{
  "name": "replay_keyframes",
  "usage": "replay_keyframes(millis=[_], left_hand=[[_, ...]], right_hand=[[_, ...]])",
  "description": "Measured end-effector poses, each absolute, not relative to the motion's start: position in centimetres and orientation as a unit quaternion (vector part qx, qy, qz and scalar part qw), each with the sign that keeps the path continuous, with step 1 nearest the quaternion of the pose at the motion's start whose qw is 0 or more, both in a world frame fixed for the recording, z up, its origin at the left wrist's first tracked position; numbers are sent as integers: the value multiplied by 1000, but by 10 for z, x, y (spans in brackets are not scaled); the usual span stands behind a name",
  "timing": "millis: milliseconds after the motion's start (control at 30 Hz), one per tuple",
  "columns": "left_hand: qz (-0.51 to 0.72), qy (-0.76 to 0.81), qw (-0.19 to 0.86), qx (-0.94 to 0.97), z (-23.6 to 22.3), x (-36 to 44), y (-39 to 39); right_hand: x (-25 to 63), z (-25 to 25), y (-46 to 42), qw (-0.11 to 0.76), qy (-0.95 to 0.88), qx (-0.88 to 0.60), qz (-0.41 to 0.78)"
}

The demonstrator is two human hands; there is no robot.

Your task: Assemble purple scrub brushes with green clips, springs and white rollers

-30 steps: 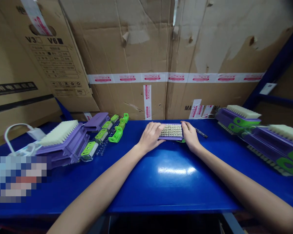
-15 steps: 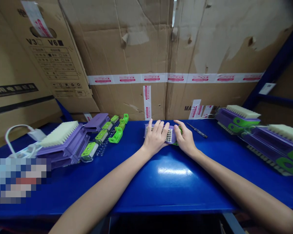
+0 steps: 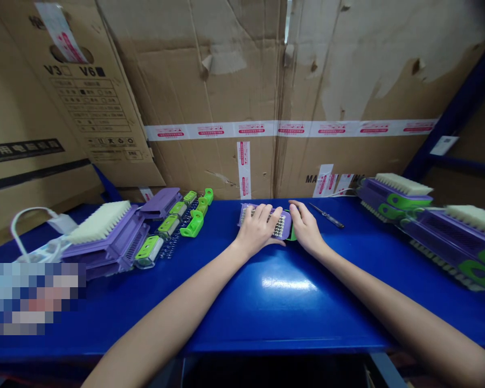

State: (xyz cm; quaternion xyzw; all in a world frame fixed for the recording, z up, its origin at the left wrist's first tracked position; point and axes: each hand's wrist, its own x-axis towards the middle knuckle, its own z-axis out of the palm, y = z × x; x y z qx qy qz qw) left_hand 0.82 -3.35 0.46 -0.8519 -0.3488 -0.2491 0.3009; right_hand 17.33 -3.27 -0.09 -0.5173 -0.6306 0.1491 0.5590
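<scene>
A purple plastic housing with rows of pale, dotted bristles or studs lies on the blue table, in front of the cardboard wall. My left hand rests over it, fingers laid across the studded face and thumb lower along the near side. At its right end is a bright green end piece, partly hidden. Against that piece my right hand is curled, its thumb on top and its other fingers behind. A thin screwdriver-like tool with a dark handle lies to the right of this hand.
On the left stand purple housings with a white bristle pad, green-topped metal pieces, springs and green clips. Purple-green brush units sit at the right. A white cable loops at far left.
More of the housing's right end shows between my hands. My left thumb stands farther out on the near side, and my right fingers have shifted slightly around the green end piece.
</scene>
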Motion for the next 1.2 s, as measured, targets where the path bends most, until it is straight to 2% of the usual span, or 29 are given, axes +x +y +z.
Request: replay_keyframes(millis=[300,900,1200], left_hand=[[-270,-381,286,-837,4,7,-32],[-332,-356,180,-855,3,14,-38],[-352,-342,185,-851,4,14,-38]], right_hand=[[177,0,-34,534,-672,-499,123],[171,-2,-39,573,-645,-499,83],[170,-2,-41,569,-674,-468,38]])
